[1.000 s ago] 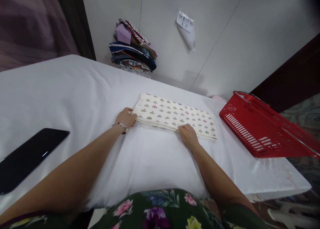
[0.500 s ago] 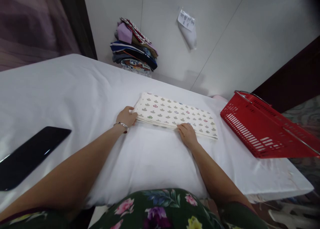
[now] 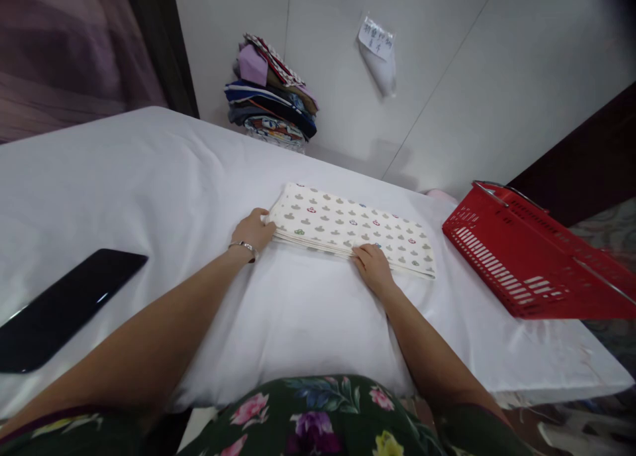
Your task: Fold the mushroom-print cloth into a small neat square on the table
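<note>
A folded cream cloth point(image 3: 355, 227) with small printed motifs lies flat on the white-covered table point(image 3: 124, 177). My left hand point(image 3: 253, 230), a bracelet at its wrist, grips the cloth's left end with curled fingers. At the cloth's near edge, toward the middle, my right hand point(image 3: 373, 269) pinches the stacked layers with bent fingers. Both forearms stretch out over the white sheet toward it.
A red plastic basket point(image 3: 527, 260) sits tilted at the table's right end. A black phone point(image 3: 59, 307) lies at the near left. A pile of folded fabrics point(image 3: 271, 98) leans on the wall behind. A paper note point(image 3: 377, 38) hangs on the wall.
Both hands stay on the cloth at nearly the same spots. The view has shifted slightly to the left, nothing else has moved.
</note>
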Demonstrator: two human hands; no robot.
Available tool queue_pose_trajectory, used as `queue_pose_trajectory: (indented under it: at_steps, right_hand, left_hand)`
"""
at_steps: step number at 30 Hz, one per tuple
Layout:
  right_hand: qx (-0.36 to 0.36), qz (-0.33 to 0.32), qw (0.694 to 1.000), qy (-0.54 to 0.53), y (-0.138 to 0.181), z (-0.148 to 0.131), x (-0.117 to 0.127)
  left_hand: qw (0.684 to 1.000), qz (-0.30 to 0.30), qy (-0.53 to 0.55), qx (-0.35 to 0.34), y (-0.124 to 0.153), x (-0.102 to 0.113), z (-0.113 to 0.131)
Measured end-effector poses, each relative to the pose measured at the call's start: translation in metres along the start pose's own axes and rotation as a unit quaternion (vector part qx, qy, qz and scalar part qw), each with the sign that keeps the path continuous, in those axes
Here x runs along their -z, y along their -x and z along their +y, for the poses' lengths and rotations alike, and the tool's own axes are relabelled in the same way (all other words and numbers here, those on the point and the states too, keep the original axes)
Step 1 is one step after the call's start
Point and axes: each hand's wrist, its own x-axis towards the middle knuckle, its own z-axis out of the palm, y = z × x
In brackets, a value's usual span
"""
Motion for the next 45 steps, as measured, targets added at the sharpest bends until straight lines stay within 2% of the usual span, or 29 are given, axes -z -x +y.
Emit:
queue_pose_trajectory:
  at_steps: [4,10,13,15,17,18,21,23,28,32,36,39,41,45]
  right_hand:
    - [-0.001,0.016,1.000,-0.002,0.000,-0.001,-0.001]
    - [-0.010,0.004,1.000,0.008,-0.005,-0.005,-0.002]
    - [-0.017,-0.005,1.000,0.007,-0.005,-0.007,-0.001]
    - [-0.021,-0.012,1.000,0.006,-0.006,-0.007,0.000]
    - [-0.023,-0.016,1.000,0.006,-0.007,-0.005,0.000]
    - [-0.023,-0.017,1.000,0.006,-0.007,-0.004,0.000]
    - [-0.025,-0.011,1.000,0.007,-0.009,-0.002,-0.003]
    - [-0.025,-0.007,1.000,0.007,-0.010,-0.002,-0.004]
    - [0.001,0.002,1.000,-0.027,0.000,0.010,0.001]
    - [-0.018,0.016,0.999,-0.032,0.031,0.049,0.021]
    - [-0.103,0.030,0.994,0.010,0.076,0.101,0.048]
    - [-0.198,0.042,0.979,0.041,0.102,0.127,0.062]
    - [-0.250,0.036,0.966,0.051,0.110,0.134,0.066]
    - [-0.305,0.004,0.951,0.041,0.108,0.134,0.068]
  left_hand:
    - [0.998,0.018,-0.053,-0.015,0.001,0.002,0.004]
    - [0.989,-0.029,-0.143,-0.008,0.001,0.010,0.010]
    - [0.986,-0.008,-0.161,-0.028,0.007,0.018,0.011]
    - [0.981,0.035,-0.171,-0.091,0.014,0.017,0.014]
    - [0.957,0.068,-0.181,-0.215,0.022,0.008,0.022]
    - [0.935,0.066,-0.188,-0.293,0.026,0.000,0.027]
    - [0.860,0.006,-0.209,-0.465,0.037,-0.031,0.048]
    - [0.832,-0.030,-0.217,-0.509,0.040,-0.051,0.062]
    - [0.841,-0.066,-0.225,-0.488,0.033,-0.076,0.075]
    - [0.845,-0.048,-0.197,-0.495,0.024,-0.081,0.067]
    - [0.851,-0.047,-0.187,-0.489,0.021,-0.084,0.065]
    - [0.847,-0.049,-0.189,-0.495,0.020,-0.086,0.066]
    - [0.844,-0.049,-0.189,-0.499,0.019,-0.087,0.066]
    - [0.840,-0.047,-0.192,-0.505,0.018,-0.086,0.063]
